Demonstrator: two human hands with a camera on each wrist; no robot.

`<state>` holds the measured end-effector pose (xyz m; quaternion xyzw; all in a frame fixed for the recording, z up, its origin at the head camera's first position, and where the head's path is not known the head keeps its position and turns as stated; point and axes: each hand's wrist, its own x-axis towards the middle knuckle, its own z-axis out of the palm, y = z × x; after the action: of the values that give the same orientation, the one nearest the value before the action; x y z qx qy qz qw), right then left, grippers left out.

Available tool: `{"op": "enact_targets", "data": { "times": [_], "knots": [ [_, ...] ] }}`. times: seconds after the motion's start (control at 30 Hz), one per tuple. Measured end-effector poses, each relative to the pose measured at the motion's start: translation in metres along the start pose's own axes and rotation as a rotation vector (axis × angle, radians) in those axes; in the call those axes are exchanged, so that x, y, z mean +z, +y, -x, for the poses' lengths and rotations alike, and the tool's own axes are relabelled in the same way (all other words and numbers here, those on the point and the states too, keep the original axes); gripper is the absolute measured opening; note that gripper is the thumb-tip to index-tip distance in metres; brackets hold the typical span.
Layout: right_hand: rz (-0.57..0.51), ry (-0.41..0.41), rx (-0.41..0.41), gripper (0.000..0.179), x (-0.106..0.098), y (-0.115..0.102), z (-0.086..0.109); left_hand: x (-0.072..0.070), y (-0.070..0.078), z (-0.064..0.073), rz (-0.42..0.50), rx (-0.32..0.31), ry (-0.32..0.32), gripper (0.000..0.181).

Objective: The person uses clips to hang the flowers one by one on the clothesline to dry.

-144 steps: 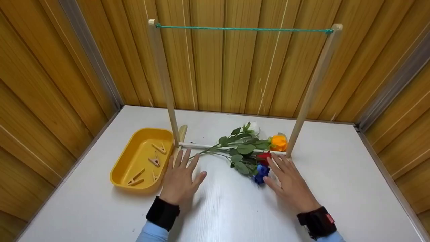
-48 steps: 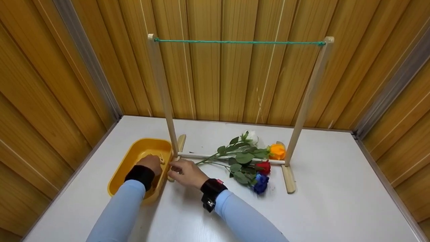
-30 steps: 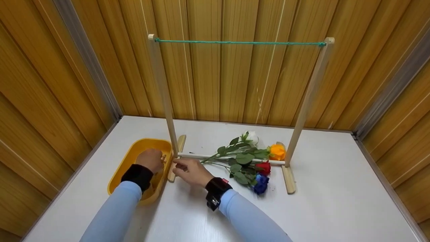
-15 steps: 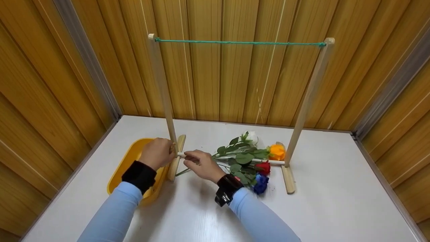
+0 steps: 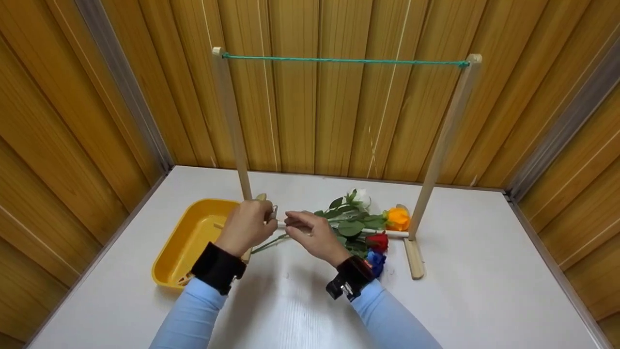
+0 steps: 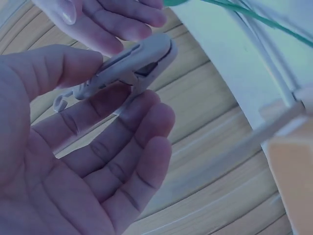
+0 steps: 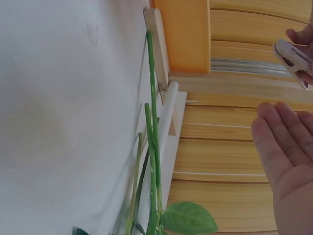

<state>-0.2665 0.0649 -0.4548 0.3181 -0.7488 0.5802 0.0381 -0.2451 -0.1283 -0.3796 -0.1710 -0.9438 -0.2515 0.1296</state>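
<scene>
With twelve straight ahead of me, my left hand (image 5: pixel 244 228) has its thumb and forefinger clamped on a clothespin (image 6: pixel 129 61), the other fingers bent loosely below it. The pin is at my left hand's two o'clock, above the table (image 5: pixel 474 271). My right hand (image 5: pixel 317 235) faces it from the three o'clock side, near but apart and holding nothing, its fingers nearly straight, the thumb away from them.

At nine o'clock from my left hand sits a yellow tray (image 5: pixel 191 237) with more clothespins (image 5: pixel 185 278) inside, partly hidden by my arm.

Flowers lie along the white rod (image 5: pixel 397 233) of a wooden stand (image 5: pixel 443 145); from my right hand, the white rose (image 5: pixel 362 198) is at two o'clock, the orange bloom (image 5: pixel 397 219) and red rose (image 5: pixel 377 241) at three, the blue flower (image 5: pixel 376 261) at four. A green stem (image 5: pixel 269 244) shows between my hands. At twelve, a green string (image 5: pixel 339 60) joins the stand's two post tops.
</scene>
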Motion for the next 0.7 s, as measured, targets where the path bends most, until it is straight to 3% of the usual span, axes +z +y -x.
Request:
{"op": "enact_targets", "data": {
  "times": [0.33,0.5,0.7],
  "knots": [
    [0.044,-0.030,-0.065,0.038,-0.012,-0.004,0.027,0.031,0.012,0.008,0.157,0.056,0.042,0.004],
    [0.068,-0.016,-0.079,0.037,-0.015,0.001,0.037,0.048,0.018,0.014,0.191,0.113,0.088,0.007],
    [0.072,0.013,-0.065,0.043,-0.019,0.006,0.048,0.063,0.025,0.022,0.229,0.130,0.125,0.013]
  ]
}}
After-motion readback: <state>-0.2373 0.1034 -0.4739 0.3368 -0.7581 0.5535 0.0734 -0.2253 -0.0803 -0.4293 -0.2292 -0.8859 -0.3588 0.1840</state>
